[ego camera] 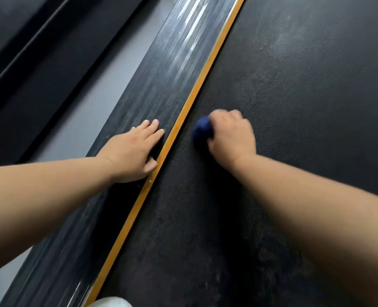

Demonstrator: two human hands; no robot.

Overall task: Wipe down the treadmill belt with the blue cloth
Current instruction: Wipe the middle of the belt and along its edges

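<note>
The black textured treadmill belt (pixel 294 107) fills the right of the view, with pale dusty patches towards the top. My right hand (pixel 230 134) grips a bunched dark blue cloth (pixel 202 131) and holds it down on the belt close to its left edge; most of the cloth is hidden under the fingers. My left hand (pixel 132 149) rests flat with straight fingers on the ribbed black side rail (pixel 161 69), thumb beside the orange strip (pixel 205 69).
The orange strip runs diagonally between rail and belt. Left of the rail lies grey floor (pixel 90 111) and a dark machine frame (pixel 28 52). Something white (pixel 111 302) shows at the bottom edge.
</note>
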